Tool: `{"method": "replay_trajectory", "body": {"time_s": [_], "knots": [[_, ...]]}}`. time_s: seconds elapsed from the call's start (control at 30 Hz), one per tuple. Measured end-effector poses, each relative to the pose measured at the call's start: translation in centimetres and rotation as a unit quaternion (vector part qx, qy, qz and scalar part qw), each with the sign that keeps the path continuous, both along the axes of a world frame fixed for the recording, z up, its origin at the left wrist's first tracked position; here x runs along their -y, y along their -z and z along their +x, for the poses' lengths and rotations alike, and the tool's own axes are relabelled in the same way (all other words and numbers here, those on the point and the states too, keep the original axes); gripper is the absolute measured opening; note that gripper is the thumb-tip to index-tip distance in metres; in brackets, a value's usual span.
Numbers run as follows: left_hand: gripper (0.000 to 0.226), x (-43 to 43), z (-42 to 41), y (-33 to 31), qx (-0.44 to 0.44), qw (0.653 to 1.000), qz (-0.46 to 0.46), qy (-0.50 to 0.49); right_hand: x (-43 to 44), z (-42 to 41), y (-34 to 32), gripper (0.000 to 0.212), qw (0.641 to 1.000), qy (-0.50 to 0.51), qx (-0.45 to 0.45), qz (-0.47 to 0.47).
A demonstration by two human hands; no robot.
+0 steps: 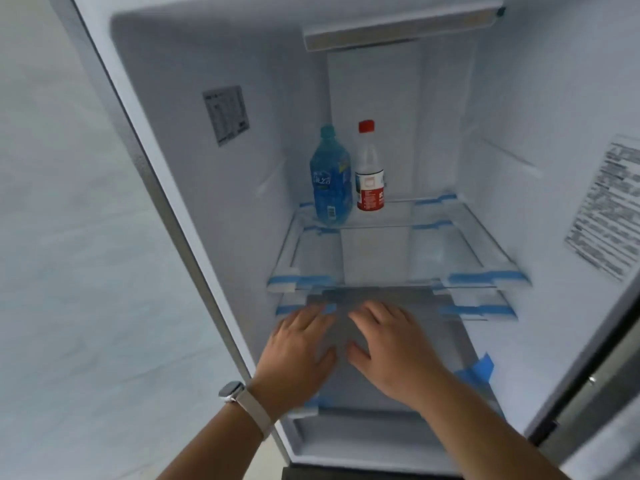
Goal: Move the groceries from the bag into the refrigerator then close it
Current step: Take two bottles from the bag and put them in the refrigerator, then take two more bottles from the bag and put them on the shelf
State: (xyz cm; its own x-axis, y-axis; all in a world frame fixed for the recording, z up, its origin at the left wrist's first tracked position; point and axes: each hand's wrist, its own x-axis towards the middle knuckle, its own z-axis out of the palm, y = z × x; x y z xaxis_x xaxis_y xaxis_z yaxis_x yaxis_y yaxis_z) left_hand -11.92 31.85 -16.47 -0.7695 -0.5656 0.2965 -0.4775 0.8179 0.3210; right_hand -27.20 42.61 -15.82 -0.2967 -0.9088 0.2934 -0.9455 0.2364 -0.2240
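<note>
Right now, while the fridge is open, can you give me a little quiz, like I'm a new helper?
1. True or false: the left hand holds a bottle.
2. How many bottles stand on the upper shelf? A one, B two, C four.
3. Fill in: beside the blue bottle, the white bottle has a ____ cap.
Key: 1 false, it is empty. 2 B. 3 red.

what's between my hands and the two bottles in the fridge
Only bare glass shelf, blue-taped at its corners; the head view shows it.
</note>
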Motion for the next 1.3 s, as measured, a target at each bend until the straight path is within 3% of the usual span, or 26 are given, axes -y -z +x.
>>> {"method": "replay_trajectory", "body": {"time_s": [0.1, 0.27, 0.47, 0.63, 0.73, 1.0, 1.3], "knots": [[0.047, -2.1, 3.3, 0.8, 0.046, 0.998, -0.041, -0.023, -0.8, 1.7, 1.3, 0.047, 0.999, -0.034, 0.017, 0.014], [0.055, -4.5, 8.4, 2.1, 0.065, 0.993, 0.0, -0.096, -1.7, 5.3, 1.4, 0.05, 0.992, -0.107, 0.028, 0.069], [0.05, -5.7, 14.7, 3.7, 0.049, 0.987, 0.019, -0.152, -1.1, 10.5, 0.3, 0.052, 0.98, -0.172, 0.007, 0.099], [0.049, -6.0, 22.0, 3.9, 0.017, 0.976, 0.024, -0.214, 0.8, 17.4, -0.2, 0.068, 0.969, -0.218, -0.034, 0.107], [0.05, -6.4, 28.2, 4.2, 0.0, 0.969, 0.015, -0.248, 2.2, 23.2, 0.1, 0.062, 0.963, -0.244, -0.038, 0.104], [0.055, -8.3, 45.6, 5.2, -0.057, 0.923, 0.032, -0.38, 5.1, 41.6, 0.5, 0.051, 0.924, -0.359, -0.081, 0.105], [0.052, -13.9, 61.6, 7.0, -0.041, 0.844, 0.021, -0.535, 5.8, 58.6, 1.6, 0.048, 0.865, -0.483, -0.094, 0.096]]}}
